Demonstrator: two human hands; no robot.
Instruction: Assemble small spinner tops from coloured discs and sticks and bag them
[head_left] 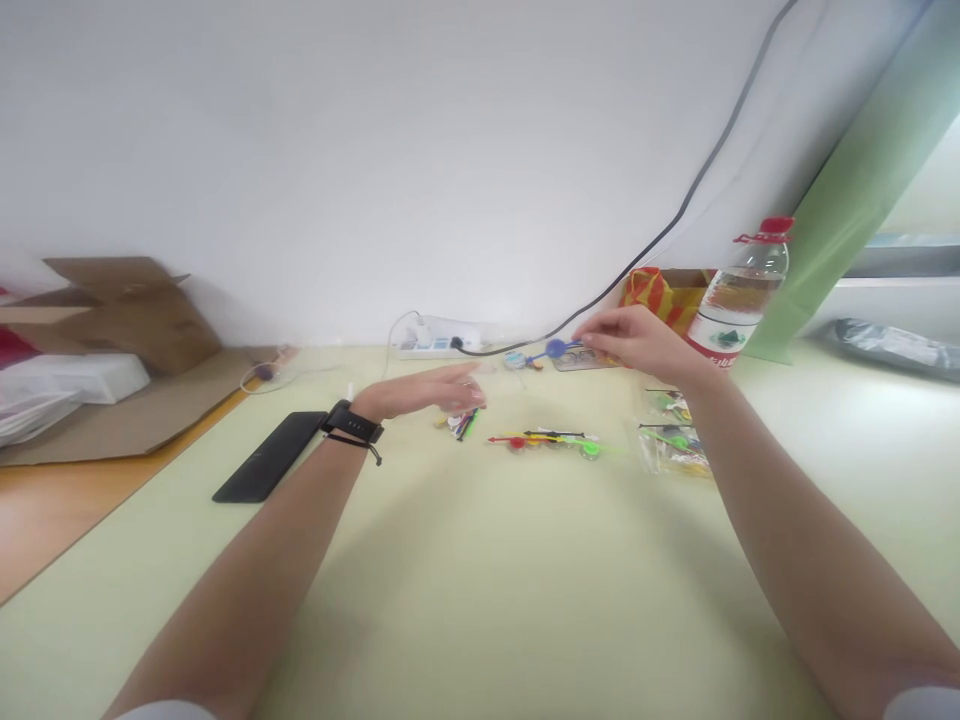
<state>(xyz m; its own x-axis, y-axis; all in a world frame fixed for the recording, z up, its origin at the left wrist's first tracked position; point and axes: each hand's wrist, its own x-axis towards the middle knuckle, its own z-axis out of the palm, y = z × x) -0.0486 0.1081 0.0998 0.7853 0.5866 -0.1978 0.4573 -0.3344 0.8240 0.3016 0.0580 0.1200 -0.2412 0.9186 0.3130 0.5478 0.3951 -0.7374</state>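
My right hand [637, 338] is closed in a pinch on the end of a blue plastic arrow spinner [555, 348] with a round middle, held above the table near the wall. To the left, my left hand [439, 390] hovers palm down, index finger stretched out and the other fingers loosely bent. Just below its fingertips lies a small bundle of coloured sticks [466, 424], partly hidden. Between my hands, a row of arrow spinners lies on the table, with a red one [517, 443], a black one [555, 436] and a green one [590, 449].
Clear packets [675, 440] of small parts lie by my right forearm. Behind stand a water bottle [739, 300] and a red-yellow bag [649, 290]. A power strip [435, 340] sits against the wall. A black phone [271, 457] and cardboard box [127, 310] are left.
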